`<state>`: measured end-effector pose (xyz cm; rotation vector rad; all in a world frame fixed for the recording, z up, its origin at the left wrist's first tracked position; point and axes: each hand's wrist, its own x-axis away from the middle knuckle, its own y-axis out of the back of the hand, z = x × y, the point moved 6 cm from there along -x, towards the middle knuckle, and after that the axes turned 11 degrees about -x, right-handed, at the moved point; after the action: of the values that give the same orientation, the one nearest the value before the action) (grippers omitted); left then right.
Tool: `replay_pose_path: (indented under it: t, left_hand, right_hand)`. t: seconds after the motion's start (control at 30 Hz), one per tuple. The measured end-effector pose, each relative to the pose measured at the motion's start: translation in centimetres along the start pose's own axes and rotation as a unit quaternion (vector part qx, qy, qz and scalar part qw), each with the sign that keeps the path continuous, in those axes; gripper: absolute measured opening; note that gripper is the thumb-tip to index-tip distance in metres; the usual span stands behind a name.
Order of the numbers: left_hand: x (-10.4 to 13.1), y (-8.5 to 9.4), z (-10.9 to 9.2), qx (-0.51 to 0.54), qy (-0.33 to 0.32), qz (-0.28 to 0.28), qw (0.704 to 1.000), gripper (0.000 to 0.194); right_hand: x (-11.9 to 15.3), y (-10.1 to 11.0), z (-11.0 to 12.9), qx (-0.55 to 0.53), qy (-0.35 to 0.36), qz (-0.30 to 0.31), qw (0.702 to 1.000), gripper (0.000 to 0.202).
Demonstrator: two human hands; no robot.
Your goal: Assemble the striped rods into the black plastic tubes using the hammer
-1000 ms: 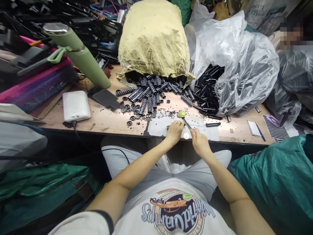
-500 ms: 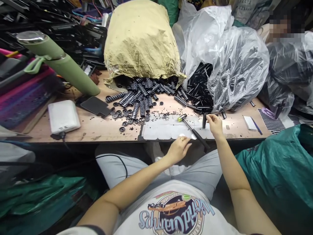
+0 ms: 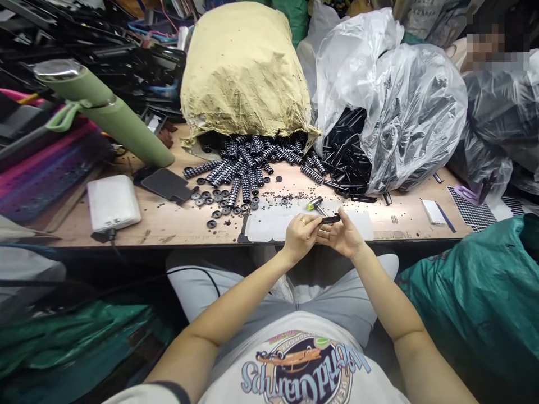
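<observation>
A short black tube [image 3: 330, 219] lies almost level between my hands, just above the table's front edge. My left hand [image 3: 300, 235] pinches its left part between thumb and fingers. Palm up, my right hand [image 3: 346, 238] is at the tube's other end, its thumb raised and fingers apart; whether it touches the tube I cannot tell. Behind the hands lies a hammer with a yellow-green tip [image 3: 314, 204], its handle mostly hidden. Beneath is a whitish sheet [image 3: 269, 221] on the table.
Ribbed black rollers [image 3: 244, 160] spill from a yellow sack [image 3: 246, 73], with black washers [image 3: 211, 224] in front. Black tubes [image 3: 343, 146] fill a clear plastic bag [image 3: 416, 112]. On the left stand a green bottle [image 3: 122, 126] and a white power bank [image 3: 113, 202].
My right hand has come left and down toward the left hand. The black tube, upright in the right hand before, now lies level in my left hand's pinch. The right fingers have spread.
</observation>
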<state>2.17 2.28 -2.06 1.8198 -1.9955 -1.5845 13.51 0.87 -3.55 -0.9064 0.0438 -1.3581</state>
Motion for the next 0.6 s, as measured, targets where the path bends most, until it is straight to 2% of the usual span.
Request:
replay_pose_path:
  t: [0.07, 0.1, 0.17, 0.23, 0.3, 0.37, 0.4, 0.43, 0.5, 0.6]
  left_hand:
    - [-0.5, -0.3, 0.5, -0.01, -0.001, 0.032, 0.999, 0.034]
    - [-1.2, -0.5, 1.2, -0.006, 0.023, 0.044, 0.999, 0.04]
    - [-3.5, -1.1, 3.9, 0.007, 0.129, 0.059, 0.99, 0.046]
    - [-6.2, -2.3, 7.4, 0.01, 0.266, 0.075, 0.961, 0.047]
    - [-9.3, -3.8, 10.0, -0.011, 0.342, 0.098, 0.935, 0.05]
    - [-12.0, -5.5, 11.6, -0.032, 0.379, 0.117, 0.917, 0.053]
    - [-13.1, -6.2, 12.0, -0.041, 0.39, 0.128, 0.911, 0.054]
    - [-13.9, -6.9, 12.2, -0.048, 0.396, 0.139, 0.907, 0.053]
    - [-14.7, -7.9, 12.2, -0.053, 0.391, 0.157, 0.905, 0.042]
    - [-14.5, -8.2, 11.7, -0.012, 0.358, 0.152, 0.921, 0.023]
  right_hand:
    - [-0.2, 0.9, 0.8, 0.038, 0.076, -0.041, 0.996, 0.063]
    - [-0.2, 1.5, 1.4, 0.073, 0.122, -0.072, 0.987, 0.064]
    - [0.0, 2.7, 3.2, 0.185, 0.217, -0.143, 0.948, 0.071]
    - [0.5, 3.5, 5.1, 0.343, 0.287, -0.219, 0.867, 0.08]
    - [0.9, 4.0, 6.5, 0.495, 0.307, -0.294, 0.758, 0.085]
    - [0.8, 4.7, 7.0, 0.601, 0.262, -0.35, 0.669, 0.087]
    - [0.6, 5.3, 6.9, 0.635, 0.225, -0.364, 0.643, 0.087]
    - [0.3, 5.9, 6.8, 0.657, 0.189, -0.368, 0.63, 0.087]
    - [0.0, 6.9, 6.3, 0.68, 0.142, -0.352, 0.628, 0.091]
    - [-0.1, 7.8, 6.0, 0.691, 0.138, -0.305, 0.64, 0.1]
